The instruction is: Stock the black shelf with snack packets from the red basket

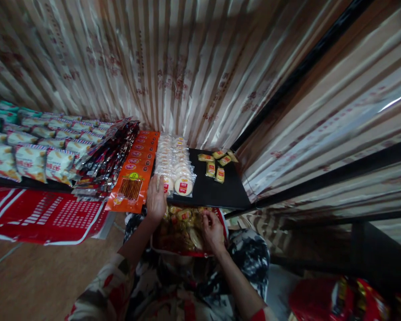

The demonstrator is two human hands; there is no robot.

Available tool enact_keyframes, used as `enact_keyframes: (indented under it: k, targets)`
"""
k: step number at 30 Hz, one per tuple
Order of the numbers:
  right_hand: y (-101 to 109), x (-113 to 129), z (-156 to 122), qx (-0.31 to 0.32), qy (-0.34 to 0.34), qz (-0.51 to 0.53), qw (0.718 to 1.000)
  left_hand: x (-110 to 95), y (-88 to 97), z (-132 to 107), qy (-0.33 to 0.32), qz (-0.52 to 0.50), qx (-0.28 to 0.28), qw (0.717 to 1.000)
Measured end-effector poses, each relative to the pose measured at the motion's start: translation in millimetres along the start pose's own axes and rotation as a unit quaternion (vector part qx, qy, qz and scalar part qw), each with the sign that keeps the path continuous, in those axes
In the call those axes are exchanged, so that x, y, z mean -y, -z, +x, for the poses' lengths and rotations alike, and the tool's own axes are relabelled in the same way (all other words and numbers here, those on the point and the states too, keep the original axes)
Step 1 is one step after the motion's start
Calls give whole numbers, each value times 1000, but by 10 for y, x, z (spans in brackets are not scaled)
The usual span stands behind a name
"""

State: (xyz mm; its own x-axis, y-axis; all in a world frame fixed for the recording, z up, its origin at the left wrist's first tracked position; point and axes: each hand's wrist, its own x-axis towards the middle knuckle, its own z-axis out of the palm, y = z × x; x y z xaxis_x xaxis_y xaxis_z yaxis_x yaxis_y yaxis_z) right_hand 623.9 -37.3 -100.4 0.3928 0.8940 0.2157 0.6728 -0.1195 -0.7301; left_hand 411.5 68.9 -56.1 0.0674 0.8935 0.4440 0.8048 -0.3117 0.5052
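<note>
My left hand [156,200] rests with its fingers stretched out against the front of the rows of round crackers in clear wrappers [183,186]. On my lap is a red-edged bag [225,225] full of small yellow-wrapped snack packets [183,215]. Over the bag's right side, my right hand [213,229] has its fingers bent and drawn together at the packets; what they hold, if anything, is hidden. Several more yellow snack packets [220,174] lie loosely on the black shelf [217,196], right of the crackers.
Left of the crackers lie a flat orange snack bag [133,169], a stack of dark shiny packets [108,154] and rows of white snack bags [30,160]. A red printed bag [63,214] hangs below the shelf. Black frame bars [287,187] and a pleated curtain [173,67] stand close by.
</note>
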Motion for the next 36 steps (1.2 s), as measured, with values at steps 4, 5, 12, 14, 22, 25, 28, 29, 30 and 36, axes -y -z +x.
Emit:
enact_keyframes:
  k: [4,5,12,14,22,25,28,29,30,36]
  targets:
    - [156,-242,-87,6,-44,-90,995,-18,7,-11,2,5,-3,1000]
    - [189,-283,-93,22,-59,-119,991,-24,12,-24,-1,3,-7,1000]
    - [322,-347,-103,245,-97,-305,915,-37,22,-149,-34,-26,-21,999]
    - [313,-317,-137,294,-109,-319,894,-40,26,-195,-45,-33,-20,998]
    - [300,-238,-212,272,-120,-341,892,-114,48,-493,-87,-36,-15,995]
    - [312,-211,-242,271,-98,-342,894,-181,-10,-677,-129,-51,8,990]
    - [320,-172,-291,281,-88,-338,894,-278,-89,-869,-152,-69,57,984]
    - [325,-157,-305,282,-86,-338,894,-314,-110,-926,-157,-73,75,982]
    - [331,-140,-317,281,-85,-338,894,-349,-128,-978,-161,-77,90,980]
    - [424,-35,-279,173,-83,-288,938,-499,-179,-1162,-147,-133,185,963]
